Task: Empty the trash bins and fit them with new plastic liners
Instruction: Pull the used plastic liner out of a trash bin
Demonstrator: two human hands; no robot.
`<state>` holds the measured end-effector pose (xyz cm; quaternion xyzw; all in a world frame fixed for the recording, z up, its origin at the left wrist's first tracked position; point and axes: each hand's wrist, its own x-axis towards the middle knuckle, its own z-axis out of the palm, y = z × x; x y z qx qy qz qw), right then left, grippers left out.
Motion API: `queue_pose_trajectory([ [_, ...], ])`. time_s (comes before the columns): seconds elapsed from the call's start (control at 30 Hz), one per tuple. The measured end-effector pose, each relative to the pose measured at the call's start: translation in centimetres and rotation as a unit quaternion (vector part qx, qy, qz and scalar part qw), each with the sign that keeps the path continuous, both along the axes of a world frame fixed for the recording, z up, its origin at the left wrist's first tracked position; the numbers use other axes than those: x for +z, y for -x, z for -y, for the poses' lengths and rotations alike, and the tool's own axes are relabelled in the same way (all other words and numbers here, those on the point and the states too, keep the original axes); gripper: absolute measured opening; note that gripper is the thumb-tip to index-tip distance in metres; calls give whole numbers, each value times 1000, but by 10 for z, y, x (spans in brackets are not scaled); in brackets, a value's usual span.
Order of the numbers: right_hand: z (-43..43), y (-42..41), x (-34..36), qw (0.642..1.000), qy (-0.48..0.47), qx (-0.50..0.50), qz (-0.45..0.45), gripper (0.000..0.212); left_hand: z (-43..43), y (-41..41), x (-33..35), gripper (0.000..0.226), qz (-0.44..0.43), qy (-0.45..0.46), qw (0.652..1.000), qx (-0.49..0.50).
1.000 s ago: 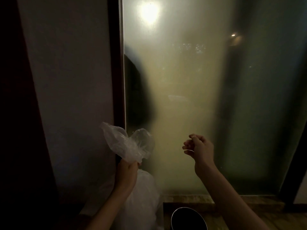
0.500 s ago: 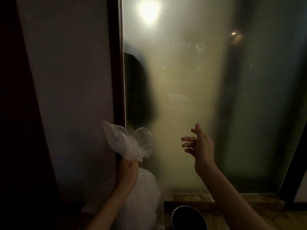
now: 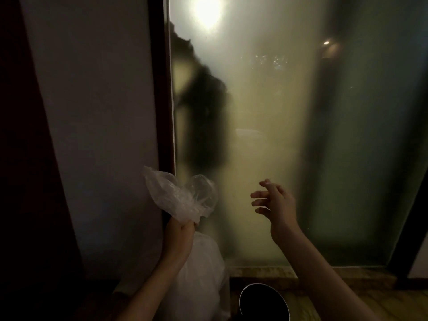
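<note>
Before a tall frosted glass panel (image 3: 278, 135), a filled translucent white plastic trash bag (image 3: 199, 274) is held just left of the round, dark, metal-rimmed bin (image 3: 264, 302), so the emptying step seems in hand. The left hand (image 3: 179, 235) grips its gathered neck. The right hand (image 3: 278, 205) hovers near it, fingers spread and empty, and is probably needed next to knot the loose top.

L hand (image 3: 179, 235), R hand (image 3: 281, 205), forearms (image 3: 324, 272): all bare.

A frosted glass panel (image 3: 289, 135) fills the far side, with a bright light (image 3: 206, 10) glowing through near its top. A pale wall (image 3: 97, 112) stands left of its dark frame (image 3: 159, 89). Wooden floor (image 3: 382, 306) lies near right.
</note>
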<state>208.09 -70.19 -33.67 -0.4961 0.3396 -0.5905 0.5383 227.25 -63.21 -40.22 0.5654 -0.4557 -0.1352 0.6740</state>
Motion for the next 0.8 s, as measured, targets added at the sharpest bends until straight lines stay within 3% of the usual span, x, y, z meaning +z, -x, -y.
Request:
queue_pose_trajectory([
  [0.1, -4, -6, -11, 984, 42, 101, -144, 25, 4, 3, 5, 36, -50, 1, 999, -19],
  [0.23, -15, -24, -43, 903, 94, 235, -348, 64, 7, 13, 18, 30, -127, -12, 990, -62],
  [0.43, -24, -41, -77, 912, 181, 90, -356, 30, 13, 20, 25, 33, -153, -22, 979, -133],
  [0.57, -34, -48, -87, 859, 246, 13, -449, 25, 29, 25, 15, 32, -155, -42, 977, -142],
  [0.67, -29, -55, -90, 822, 287, 51, -489, 24, 51, 19, 1, 37, -143, -95, 979, -110],
  [0.7, -21, -55, -89, 840, 269, 85, -464, 24, 58, 14, -4, 39, -126, -111, 981, -99],
  [0.8, 15, -60, -78, 937, 99, 179, -282, 26, 76, -1, -11, 37, -35, -144, 983, -108],
])
